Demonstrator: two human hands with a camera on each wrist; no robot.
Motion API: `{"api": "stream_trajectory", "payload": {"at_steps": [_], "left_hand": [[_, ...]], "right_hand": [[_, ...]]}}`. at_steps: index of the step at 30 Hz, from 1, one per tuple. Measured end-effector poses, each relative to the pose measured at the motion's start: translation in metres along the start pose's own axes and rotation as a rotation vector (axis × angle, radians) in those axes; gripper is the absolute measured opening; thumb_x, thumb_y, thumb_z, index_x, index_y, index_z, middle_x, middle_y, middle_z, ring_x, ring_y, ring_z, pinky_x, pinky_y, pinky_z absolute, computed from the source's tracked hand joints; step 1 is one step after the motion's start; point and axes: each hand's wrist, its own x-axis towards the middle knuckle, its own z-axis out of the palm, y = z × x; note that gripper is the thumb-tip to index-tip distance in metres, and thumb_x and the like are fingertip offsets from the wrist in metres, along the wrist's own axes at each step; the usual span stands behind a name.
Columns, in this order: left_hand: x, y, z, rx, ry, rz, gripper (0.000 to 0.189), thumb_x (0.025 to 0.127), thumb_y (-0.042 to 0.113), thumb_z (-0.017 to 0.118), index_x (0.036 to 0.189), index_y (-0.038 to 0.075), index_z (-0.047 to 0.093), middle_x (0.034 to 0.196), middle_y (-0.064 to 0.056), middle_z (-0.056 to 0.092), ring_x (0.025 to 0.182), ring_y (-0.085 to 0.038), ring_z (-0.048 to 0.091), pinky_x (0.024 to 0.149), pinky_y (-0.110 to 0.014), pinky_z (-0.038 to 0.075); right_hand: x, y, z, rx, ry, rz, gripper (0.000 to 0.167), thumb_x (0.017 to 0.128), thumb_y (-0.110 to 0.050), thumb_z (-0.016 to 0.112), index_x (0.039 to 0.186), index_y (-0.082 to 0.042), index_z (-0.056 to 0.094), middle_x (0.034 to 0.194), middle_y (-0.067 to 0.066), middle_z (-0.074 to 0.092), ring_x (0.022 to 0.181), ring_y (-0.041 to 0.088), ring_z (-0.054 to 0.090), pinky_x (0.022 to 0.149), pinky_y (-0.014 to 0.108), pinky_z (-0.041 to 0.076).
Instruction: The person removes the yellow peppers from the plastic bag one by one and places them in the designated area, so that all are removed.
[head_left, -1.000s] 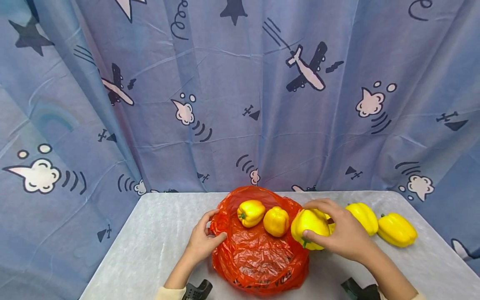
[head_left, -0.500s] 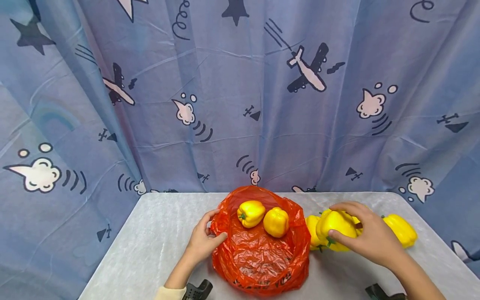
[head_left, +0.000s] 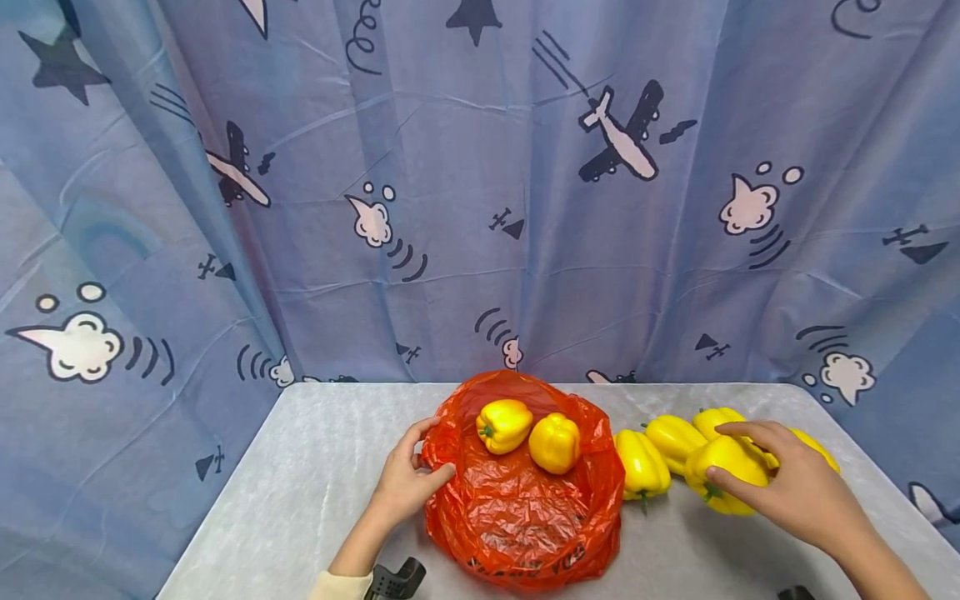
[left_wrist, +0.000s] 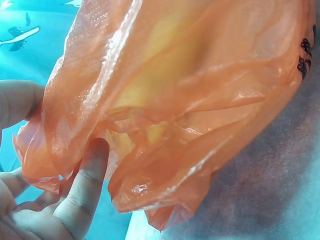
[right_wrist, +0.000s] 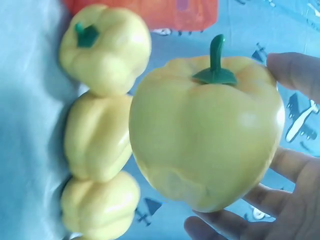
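A red plastic bag [head_left: 525, 521] stands open-mouthed on the table, black print on its near side. Two yellow bell peppers show inside it, one [head_left: 504, 427] beside the other [head_left: 555, 444]. My left hand [head_left: 405, 479] pinches the bag's left rim between thumb and fingers. To the right of the bag, my right hand [head_left: 806, 492] grips another yellow bell pepper [right_wrist: 210, 135], green stem showing, held in front of the peppers there. In the right wrist view the fingers reach around its side.
Several more yellow bell peppers lie right of the bag, the nearest pepper [head_left: 642, 465] right at its side and another [head_left: 675, 442] just behind. The pale table [head_left: 300, 467] ends at a blue patterned curtain [head_left: 450, 250].
My right hand has moved to the right, away from the bag, carrying the bell pepper with it. The left hand stays at the bag's rim.
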Motion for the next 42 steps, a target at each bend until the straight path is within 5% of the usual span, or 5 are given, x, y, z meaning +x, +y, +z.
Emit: {"api": "stream_trajectory", "payload": {"at_steps": [14,25,27,34,42], "left_hand": [[0.002,0.004,0.000,0.014,0.010,-0.025,0.066,0.080,0.004,0.072,0.139,0.015,0.045,0.136,-0.017,0.046,0.079,-0.020,0.067,0.063,-0.026,0.057],[-0.012,0.042,-0.001,0.033,0.013,-0.016,0.062,0.079,-0.002,0.070,0.136,0.003,0.046,0.133,-0.023,0.047,0.083,-0.026,0.067,0.065,-0.025,0.057],[-0.012,0.041,0.000,0.036,0.022,-0.016,0.062,0.079,-0.002,0.070,0.136,0.003,0.046,0.134,-0.023,0.047,0.083,-0.027,0.067,0.066,-0.025,0.057],[0.001,0.000,-0.001,0.037,0.004,-0.010,0.066,0.079,0.008,0.074,0.138,0.014,0.046,0.138,-0.018,0.045,0.083,-0.020,0.068,0.067,-0.025,0.058],[0.000,0.002,0.000,0.003,0.008,-0.009,0.066,0.079,0.006,0.074,0.138,0.013,0.046,0.139,-0.018,0.045,0.082,-0.020,0.067,0.065,-0.026,0.058]], "right_hand": [[0.001,0.040,0.004,-0.064,-0.088,0.142,0.076,0.079,-0.058,0.070,0.125,0.001,0.057,0.124,0.037,0.048,0.104,0.053,0.049,0.078,0.066,0.044],[0.005,0.057,0.008,-0.088,-0.172,0.221,0.084,0.081,-0.064,0.063,0.128,0.004,0.053,0.128,0.041,0.041,0.110,0.058,0.041,0.083,0.072,0.039],[0.005,0.059,0.009,-0.096,-0.170,0.223,0.084,0.081,-0.064,0.063,0.128,0.005,0.053,0.127,0.042,0.041,0.111,0.058,0.041,0.083,0.072,0.038],[0.006,0.066,0.011,-0.115,-0.209,0.232,0.085,0.080,-0.065,0.063,0.127,0.005,0.053,0.125,0.042,0.042,0.109,0.058,0.042,0.082,0.072,0.039],[0.006,0.072,0.015,-0.133,-0.219,0.235,0.087,0.079,-0.066,0.064,0.126,0.006,0.053,0.124,0.043,0.043,0.109,0.059,0.042,0.083,0.072,0.039]]}}
